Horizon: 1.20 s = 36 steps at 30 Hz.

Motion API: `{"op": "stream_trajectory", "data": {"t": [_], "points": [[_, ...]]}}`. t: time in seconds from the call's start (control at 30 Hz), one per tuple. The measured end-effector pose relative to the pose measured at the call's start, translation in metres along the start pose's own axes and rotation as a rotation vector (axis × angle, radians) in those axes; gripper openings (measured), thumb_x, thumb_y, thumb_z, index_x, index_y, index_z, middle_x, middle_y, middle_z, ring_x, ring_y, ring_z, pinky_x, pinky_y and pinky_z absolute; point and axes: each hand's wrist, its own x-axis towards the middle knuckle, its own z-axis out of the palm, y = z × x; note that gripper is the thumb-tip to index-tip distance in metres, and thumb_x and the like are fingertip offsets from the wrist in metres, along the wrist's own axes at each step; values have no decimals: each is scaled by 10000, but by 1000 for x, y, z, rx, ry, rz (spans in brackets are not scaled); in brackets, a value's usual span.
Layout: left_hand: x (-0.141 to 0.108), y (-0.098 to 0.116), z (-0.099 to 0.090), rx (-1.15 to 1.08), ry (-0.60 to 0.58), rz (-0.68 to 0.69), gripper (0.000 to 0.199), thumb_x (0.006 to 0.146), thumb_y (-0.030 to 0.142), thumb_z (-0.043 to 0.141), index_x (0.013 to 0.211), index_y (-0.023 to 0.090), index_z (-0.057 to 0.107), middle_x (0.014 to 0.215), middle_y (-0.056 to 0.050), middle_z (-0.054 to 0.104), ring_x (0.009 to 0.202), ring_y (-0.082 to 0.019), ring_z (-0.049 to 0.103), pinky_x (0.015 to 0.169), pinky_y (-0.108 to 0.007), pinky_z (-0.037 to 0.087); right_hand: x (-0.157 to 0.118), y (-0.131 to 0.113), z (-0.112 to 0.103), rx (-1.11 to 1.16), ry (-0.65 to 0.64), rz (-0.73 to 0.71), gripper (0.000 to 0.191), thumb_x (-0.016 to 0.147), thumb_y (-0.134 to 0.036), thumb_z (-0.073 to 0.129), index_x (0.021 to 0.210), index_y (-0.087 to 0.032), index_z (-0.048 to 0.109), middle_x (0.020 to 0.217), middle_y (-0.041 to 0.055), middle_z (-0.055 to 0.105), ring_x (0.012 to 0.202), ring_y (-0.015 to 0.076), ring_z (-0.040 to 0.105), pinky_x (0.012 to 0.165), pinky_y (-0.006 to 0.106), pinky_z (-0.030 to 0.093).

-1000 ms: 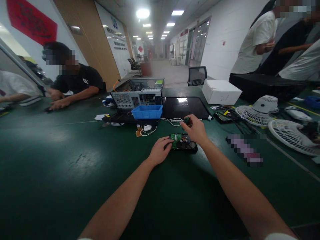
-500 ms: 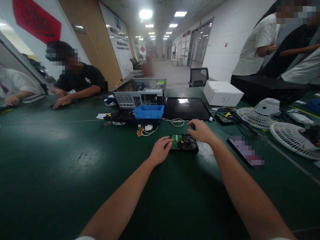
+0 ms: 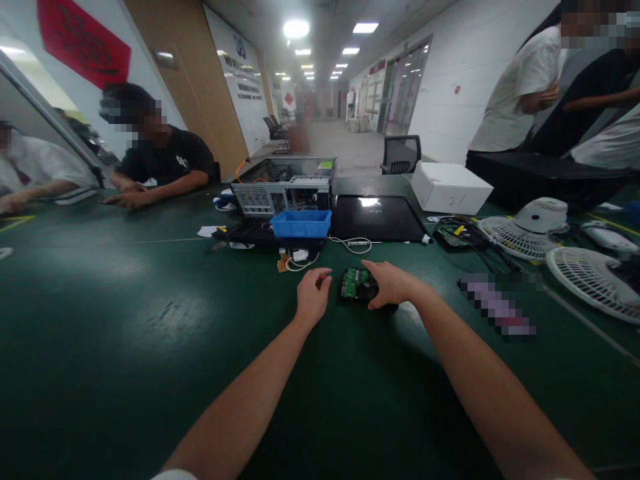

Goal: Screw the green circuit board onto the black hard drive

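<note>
A black hard drive with a green circuit board (image 3: pixel 354 283) lies on the dark green table (image 3: pixel 150 373). My right hand (image 3: pixel 393 283) is over its right part, thumb at the near edge and fingers at the far edge, gripping it. Left of the drive, my left hand (image 3: pixel 314 295) is off it, thumb and fingers apart with nothing between them. Beyond the hands are a blue tray (image 3: pixel 301 225) and a white cable (image 3: pixel 360 245).
An opened computer case (image 3: pixel 283 190) and a flat black screen (image 3: pixel 377 218) stand behind. To the right are a white box (image 3: pixel 450 188), another circuit board (image 3: pixel 450 235), white fan parts (image 3: pixel 593 277) and a blurred-out object (image 3: pixel 497 307). People sit left and stand right.
My left hand has let go of the drive's left edge and drawn left. My right hand has come down from above the drive's right end onto it. The view has shifted slightly.
</note>
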Motion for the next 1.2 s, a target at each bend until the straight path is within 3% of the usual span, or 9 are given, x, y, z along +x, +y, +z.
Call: {"op": "stream_trajectory", "data": {"t": [0.3, 0.4, 0.5, 0.57, 0.67, 0.73, 0.83, 1.03, 1.2], "points": [[-6, 6, -8, -210, 226, -215, 246, 927, 226, 655, 1172, 205, 672, 1142, -116, 647, 1045, -244, 644, 918, -382, 522, 7, -51, 10, -88, 162, 182, 979, 641, -660, 771, 1419, -158, 451, 1276, 201, 643, 1186, 398, 580, 914, 454, 480], [-17, 14, -6, -342, 331, -392, 330, 913, 270, 702, 1230, 214, 628, 1244, -126, 603, 1082, -232, 636, 973, -378, 511, 6, -62, 5, -81, 203, 195, 953, 659, -669, 750, 1398, -146, 451, 1263, 208, 643, 1188, 399, 573, 911, 456, 478], [-27, 28, 1, -730, 382, -621, 263, 945, 351, 672, 1171, 224, 632, 1209, -99, 634, 1079, -206, 656, 998, -350, 512, 2, -73, -4, -73, 255, 201, 933, 668, -682, 732, 1374, -134, 462, 1228, 212, 654, 1168, 406, 583, 892, 459, 487], [-31, 41, 6, -1119, 285, -728, 288, 988, 459, 581, 1093, 201, 655, 1127, -100, 679, 1066, -212, 677, 975, -342, 532, -1, -84, -8, -60, 291, 211, 903, 697, -700, 700, 1352, -118, 477, 1191, 218, 667, 1150, 410, 596, 884, 460, 494], [-31, 57, 5, -1532, -25, -775, 569, 964, 675, 477, 1138, 177, 690, 1157, -131, 715, 1148, -286, 667, 978, -400, 540, -5, -106, -11, -16, 299, 244, 857, 729, -749, 652, 1285, -110, 518, 1160, 228, 678, 1140, 410, 613, 878, 461, 500], [-29, 61, 1, -1642, -155, -813, 713, 915, 774, 447, 1182, 161, 697, 1173, -147, 725, 1194, -345, 648, 997, -465, 532, -6, -121, -9, 7, 306, 268, 860, 735, -780, 633, 1263, -110, 533, 1138, 229, 688, 1129, 414, 626, 876, 465, 504], [-27, 55, -8, -1675, -174, -864, 798, 889, 820, 418, 1176, 133, 705, 1113, -168, 741, 1190, -389, 649, 1014, -528, 518, -9, -138, -8, 50, 265, 280, 869, 736, -823, 610, 1224, -105, 564, 1109, 236, 701, 1092, 420, 654, 861, 470, 510], [-16, 20, -47, -1685, -164, -772, 914, 916, 797, 344, 1348, 33, 598, 1252, -270, 673, 1246, -415, 614, 1056, -595, 477, -24, -117, -12, 245, 293, 222, 849, 830, -801, 546, 1393, -167, 515, 1179, 172, 720, 1063, 355, 693, 816, 398, 521], [-1, -23, -126, -1527, -31, -777, 894, 918, 782, 345, 1423, 68, 530, 1291, -281, 646, 1199, -441, 637, 997, -695, 476, -45, -60, -4, 286, 311, 345, 600, 900, -615, 595, 1295, -165, 628, 1146, 147, 739, 1012, 303, 703, 825, 367, 513]]}}
